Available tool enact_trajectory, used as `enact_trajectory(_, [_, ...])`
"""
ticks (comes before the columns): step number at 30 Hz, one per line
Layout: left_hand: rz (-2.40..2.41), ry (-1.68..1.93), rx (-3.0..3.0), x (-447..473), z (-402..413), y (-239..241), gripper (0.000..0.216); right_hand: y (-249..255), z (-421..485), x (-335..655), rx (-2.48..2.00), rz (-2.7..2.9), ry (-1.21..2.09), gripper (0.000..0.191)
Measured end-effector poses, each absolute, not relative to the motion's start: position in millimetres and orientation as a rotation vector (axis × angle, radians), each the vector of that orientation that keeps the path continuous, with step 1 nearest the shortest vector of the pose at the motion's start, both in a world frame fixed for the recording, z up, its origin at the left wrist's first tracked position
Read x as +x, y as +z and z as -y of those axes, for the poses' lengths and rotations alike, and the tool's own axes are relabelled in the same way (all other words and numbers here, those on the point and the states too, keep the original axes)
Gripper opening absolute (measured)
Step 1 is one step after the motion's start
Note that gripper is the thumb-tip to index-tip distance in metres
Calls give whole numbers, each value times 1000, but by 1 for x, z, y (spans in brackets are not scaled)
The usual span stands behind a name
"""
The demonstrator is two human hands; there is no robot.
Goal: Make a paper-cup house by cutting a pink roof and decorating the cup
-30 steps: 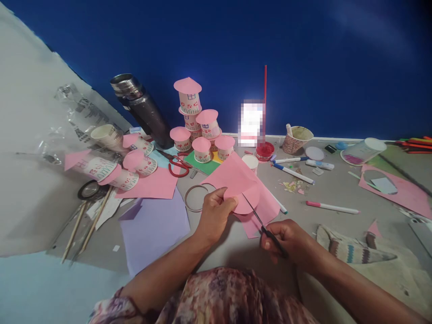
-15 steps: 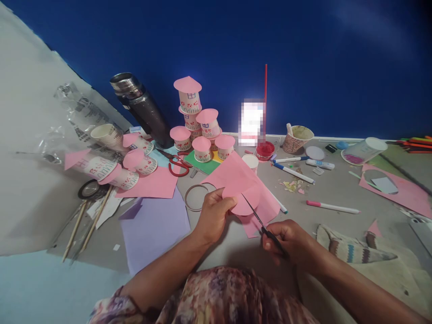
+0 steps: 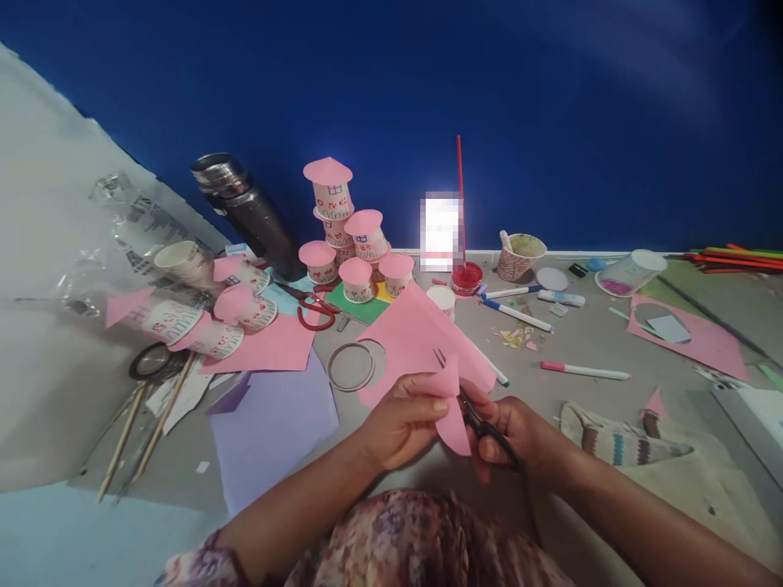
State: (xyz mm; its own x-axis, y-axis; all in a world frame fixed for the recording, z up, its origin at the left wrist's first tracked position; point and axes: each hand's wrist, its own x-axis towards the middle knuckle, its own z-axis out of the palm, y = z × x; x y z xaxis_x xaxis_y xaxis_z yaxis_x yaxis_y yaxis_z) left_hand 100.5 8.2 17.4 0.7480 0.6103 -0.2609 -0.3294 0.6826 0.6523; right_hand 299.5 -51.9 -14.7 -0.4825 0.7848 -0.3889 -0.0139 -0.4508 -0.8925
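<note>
Low centre of the frame, a left hand (image 3: 400, 425) pinches a pink paper piece (image 3: 453, 425) while the right hand (image 3: 519, 434) grips scissors (image 3: 483, 422), whose blades cross the paper. With the fingertips this close to the blades, a slip could nick them or tear the piece.

Light is soft and moderate, brightest low on the blue wall (image 3: 391, 204) around a pixelated block (image 3: 440, 232) and fading to near black in the upper corners. A pale smear of glare crosses the upper right. Faint shadows pool on the surface (image 3: 587, 342) under the left hand (image 3: 400, 424) and right hand (image 3: 514, 432). The scissors (image 3: 483, 428) read as a dark sliver against the pink paper (image 3: 451, 408). Edges bow with wide-angle distortion, and the patterned cloth (image 3: 416, 538) at the bottom is blurred.
</note>
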Motion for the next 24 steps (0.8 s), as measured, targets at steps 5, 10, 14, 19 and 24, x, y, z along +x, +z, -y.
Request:
enact_trajectory(5, [-565,663,538,105,-8,15,28,-14,49,294,-1221,1035,1934,70])
enact_trajectory(10, [-592,713,552,109,-11,13,32,-12,49,286,-1268,1027,1805,64])
enact_trajectory(14, [-600,798,540,112,-9,10,29,-12,48,286,-1391,1117,1591,57])
enact_trajectory(19, [-566,789,477,114,-3,3,25,-11,44,303,-1228,1408,1752,48])
enact_trajectory(24, [-537,800,501,113,3,2,23,-15,45,305,-1307,1484,1612,41])
